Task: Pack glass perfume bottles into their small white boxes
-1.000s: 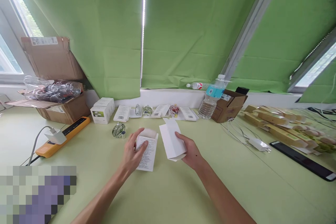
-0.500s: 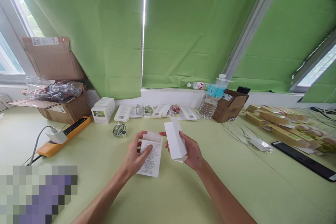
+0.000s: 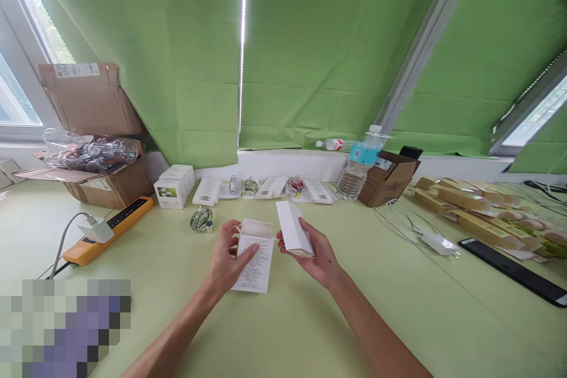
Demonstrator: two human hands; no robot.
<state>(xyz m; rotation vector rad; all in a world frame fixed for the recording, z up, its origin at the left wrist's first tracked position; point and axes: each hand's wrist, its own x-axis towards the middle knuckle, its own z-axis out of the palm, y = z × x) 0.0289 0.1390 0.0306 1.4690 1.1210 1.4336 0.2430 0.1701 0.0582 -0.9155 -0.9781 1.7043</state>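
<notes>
My left hand [image 3: 230,257] is closed on a flat white printed carton [image 3: 257,263], thumb on its text face and an upper flap raised. My right hand [image 3: 321,254] grips a folded white card [image 3: 293,230], plain on the side that shows, held up to the right of the carton. The two pieces are apart. Farther off to the left on the table, a coiled cable [image 3: 201,218] lies with a small dark-capped cylinder [image 3: 209,227] beside it.
Small white boxes [image 3: 175,187] and several opened packs line the back edge. A large water bottle [image 3: 357,168] stands by a brown carton [image 3: 387,180]. An orange power strip [image 3: 110,233] lies left; a black phone [image 3: 514,271] lies right.
The folded card in my right hand has closed up more and turned, its lower end rising. The printed carton has shifted slightly upward with my left hand.
</notes>
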